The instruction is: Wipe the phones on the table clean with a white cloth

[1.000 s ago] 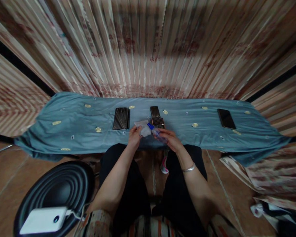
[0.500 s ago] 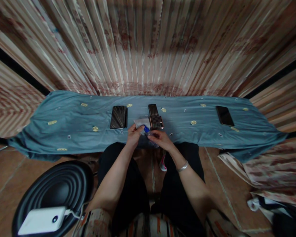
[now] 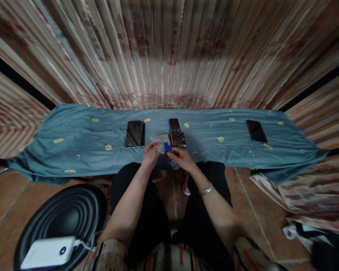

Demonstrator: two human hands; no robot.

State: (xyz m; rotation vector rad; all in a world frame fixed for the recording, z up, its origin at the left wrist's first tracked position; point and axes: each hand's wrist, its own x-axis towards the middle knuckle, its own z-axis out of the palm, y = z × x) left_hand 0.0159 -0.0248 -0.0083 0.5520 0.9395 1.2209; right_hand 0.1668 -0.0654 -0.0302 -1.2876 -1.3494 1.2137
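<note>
My left hand (image 3: pixel 151 154) is closed on a thin whitish cloth (image 3: pixel 159 139), pinched by thumb and fingers over the front edge of the table. Beside it, my right hand (image 3: pixel 183 158) grips a small clear bottle (image 3: pixel 174 164) with a blue top (image 3: pixel 167 147), tilted so that the top points toward the cloth. Just beyond my hands lie a glossy checked dark rectangle (image 3: pixel 178 139) and a smaller dark rectangle (image 3: pixel 174 125) touching or nearly touching it; I cannot tell whether they are one folding thing. My fingers hide part of the bottle.
A dark glossy tablet-like device (image 3: pixel 134 134) lies to the left, a black smartphone (image 3: pixel 256 131) to the right. They rest on a blue-green cloth (image 3: pixel 203 152) covering the table. A white power bank (image 3: pixel 48 251) with a cable sits on a black round stool (image 3: pixel 86 195).
My hands have drawn slightly apart, the left moving left with the cloth. The bottle now shows more clearly below my right fingers, its blue top apart from my left hand.
</note>
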